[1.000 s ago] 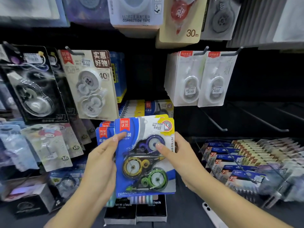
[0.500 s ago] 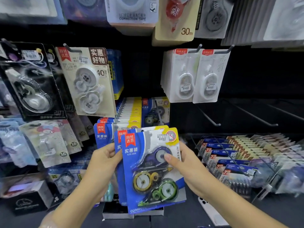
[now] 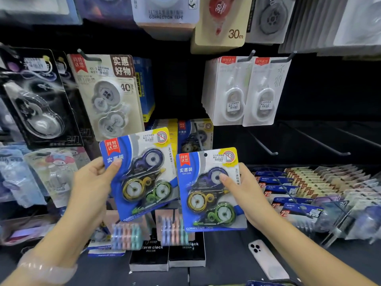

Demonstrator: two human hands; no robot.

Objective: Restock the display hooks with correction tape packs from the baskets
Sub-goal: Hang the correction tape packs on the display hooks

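Presently held: two blue correction tape packs, one per hand, both in front of the display wall. Left hand (image 3: 90, 182) pinches the left pack (image 3: 140, 174) at its upper left corner, thumb on the face; pack tilted. Right hand (image 3: 245, 193) grips the right pack (image 3: 210, 190) by its right edge, thumb pressed on the blister. Right pack sits lower than the left pack, edges nearly touching. Bare hooks (image 3: 266, 147) stand right of the right pack, above the basket (image 3: 309, 193) of stock.

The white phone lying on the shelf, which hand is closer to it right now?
The right hand. It holds a blue correction tape pack just above and left of the white phone, while the left hand grips another pack far off to the phone's left.
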